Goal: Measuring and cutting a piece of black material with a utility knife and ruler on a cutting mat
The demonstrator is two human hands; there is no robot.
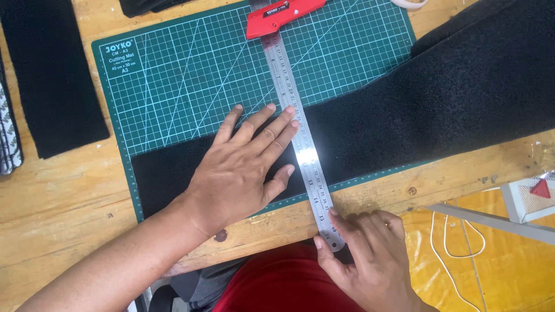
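Wooden table (52, 190) fills most of the view. Green cutting mat (191, 75) lies on it, slightly rotated, near edge close to the table's front edge. Long black felt strip (439, 98) runs across the mat, long axis from lower left up to upper right, right end hanging well past the mat's right side. Second black felt piece (52, 69) lies at far left, off the mat.

Steel ruler (295, 127) lies across the strip, nearly at right angles to it. Long axis runs from the top of the mat down toward the person, tilted a bit to the right at the near end; that end sticks out past the table edge. Red cutter (280, 14) rests at the ruler's far end, touching it, at the mat's top edge.

Left hand (243, 170) palm down, fingers spread flat on the strip, fingertips against the ruler's left edge, thumb pointing at the ruler. Forearm comes in from lower left. Right hand (367, 263) at the ruler's near end, thumb and fingertips pinching it, below the table edge.
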